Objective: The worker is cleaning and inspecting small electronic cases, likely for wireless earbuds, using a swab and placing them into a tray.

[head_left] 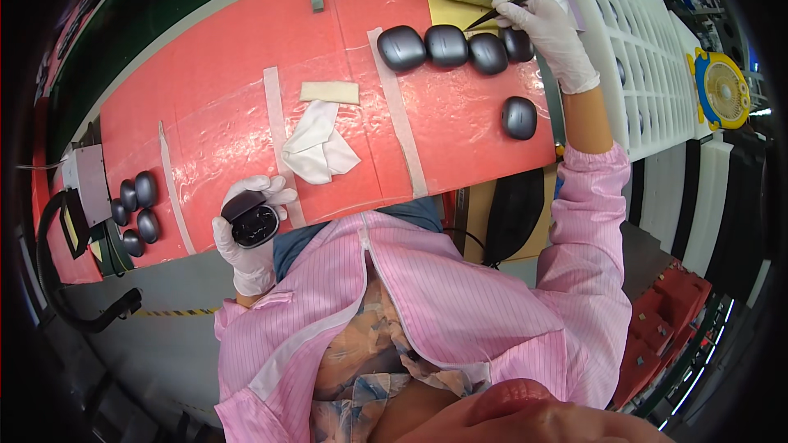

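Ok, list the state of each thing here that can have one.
Charging case in the left hand: lid open
Slim black tool: gripped in the right hand
Four cases in a row: shut
Lone dark case: shut
Five cases at far left: shut
White cloth: rumpled
Pink jacket: open at the chest
Yellow fan: cannot tell whether running

Bright, fairly even light is falling on the red mat (222,143), probably from overhead, and its glossy surface is throwing small, broken glare. Soft highlights are showing on the dark rounded cases (401,49). Fisheye distortion is bowing the white rack (597,41), while the outer rim is blurring and darkening to black.
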